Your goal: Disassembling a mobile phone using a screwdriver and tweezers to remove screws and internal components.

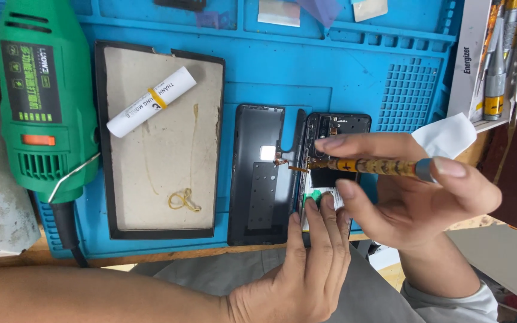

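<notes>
The left hand (306,269) presses flat fingers on the opened phone (333,173) on the blue mat (354,66). The right hand (414,185) pinches a screwdriver (372,166) over its fragile, light insides; the frame edges look safest to grip.

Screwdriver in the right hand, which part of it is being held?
The right hand holds the screwdriver along its yellow shaft, forefinger capping the rear end.

phone (337,128) lower half hidden under fingers (321,221), screwdriver pack (498,54) cut off at edge
</notes>
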